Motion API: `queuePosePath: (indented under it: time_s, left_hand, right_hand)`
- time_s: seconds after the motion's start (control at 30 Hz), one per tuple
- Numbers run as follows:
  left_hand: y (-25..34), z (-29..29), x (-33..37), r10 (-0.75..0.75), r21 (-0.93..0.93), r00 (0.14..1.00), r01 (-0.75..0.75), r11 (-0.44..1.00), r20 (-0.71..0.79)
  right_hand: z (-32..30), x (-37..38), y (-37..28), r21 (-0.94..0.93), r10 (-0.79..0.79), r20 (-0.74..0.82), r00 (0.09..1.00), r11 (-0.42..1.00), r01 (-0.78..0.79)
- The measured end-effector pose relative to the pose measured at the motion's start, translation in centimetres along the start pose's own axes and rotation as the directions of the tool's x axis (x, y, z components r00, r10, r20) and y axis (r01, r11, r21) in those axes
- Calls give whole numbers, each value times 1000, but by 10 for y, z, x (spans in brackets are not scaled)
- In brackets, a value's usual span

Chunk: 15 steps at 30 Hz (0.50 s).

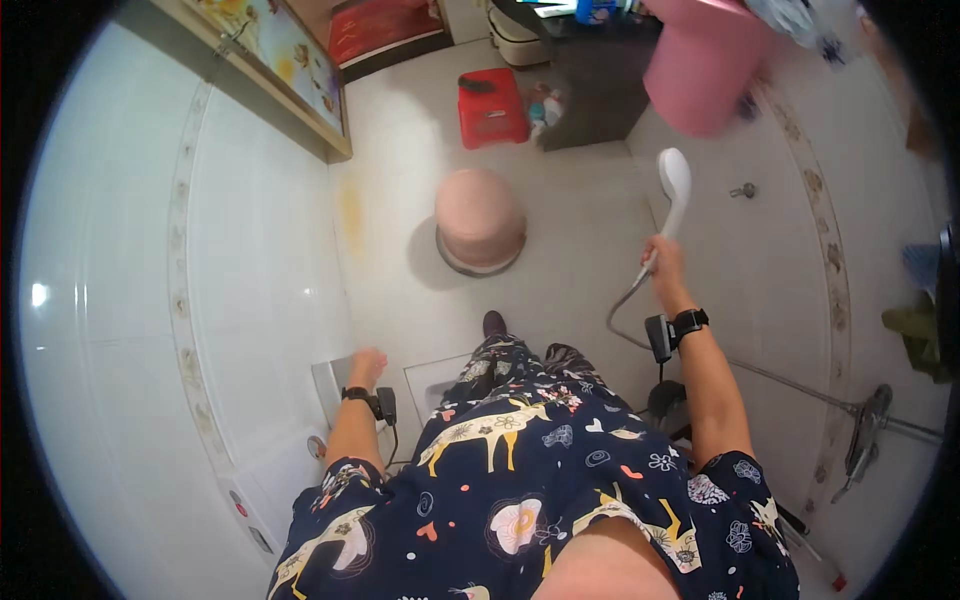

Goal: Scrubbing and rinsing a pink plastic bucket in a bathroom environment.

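Observation:
My right hand [664, 262] is closed around the handle of a white shower head [675, 180], held out to the right with its head end pointing away from me. A grey flexible hose [622, 312] runs from its lower end back toward the right wall. On the left, my left hand [369, 364] hangs low near the wall, its fingers slightly apart and foreshortened, with nothing visible in it. A round pink tub [480, 215] stands on the floor ahead, between the two hands and apart from both; its outline is blurred.
A red plastic stool [493, 112] stands farther off, beside a dark cabinet [600, 95]. A large pink bucket [703, 65] is at the upper right. The shower tap [870, 425] sits on the right wall. One dark shoe [494, 323] shows on the pale floor.

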<state>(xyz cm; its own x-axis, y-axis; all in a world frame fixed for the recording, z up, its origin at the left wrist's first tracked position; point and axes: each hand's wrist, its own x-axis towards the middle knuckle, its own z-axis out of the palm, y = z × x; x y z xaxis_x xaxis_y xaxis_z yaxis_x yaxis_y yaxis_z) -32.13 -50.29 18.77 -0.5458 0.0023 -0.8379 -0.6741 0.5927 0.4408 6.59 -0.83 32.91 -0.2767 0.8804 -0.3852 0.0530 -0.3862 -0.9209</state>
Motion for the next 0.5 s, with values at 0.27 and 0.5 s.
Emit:
queuePosePath:
  time_s: [0.27,0.5]
  left_hand:
    - [-6,23,-15,46,-43,986,-40,998,159]
    - [22,70,-13,173,92,960,-197,976,221]
  right_hand:
    - [44,28,-12,166,76,103,992,982,-92]
    - [82,30,-31,36,53,121,991,998,-57]
